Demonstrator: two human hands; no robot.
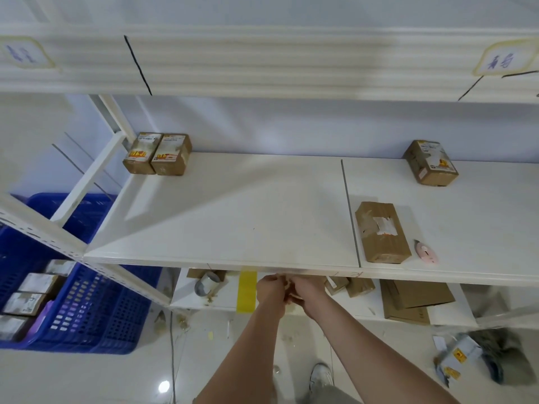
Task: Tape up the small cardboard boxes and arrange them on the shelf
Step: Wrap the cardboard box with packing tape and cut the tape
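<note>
Shelf: the white metal shelf [233, 205] carries four small brown cardboard boxes; two sit side by side at its back left [157, 154], one at back right [431, 163], one taped near the front [382, 233].
Crate: the blue plastic crate [96, 310] holds more boxes, likely untaped.
Hands: the left hand [269, 290] and right hand [306, 290] meet under the shelf edge, fingers curled; what they pinch I cannot tell.
Progress: judged early.

Wide-open run across the middle shelf [233, 217]

Two boxes [157, 154] at its back-left corner, a taped box [382, 233] and pink cutter [426, 252] right of its seam, another box [431, 164] back-right; the span between lies bare.
</note>
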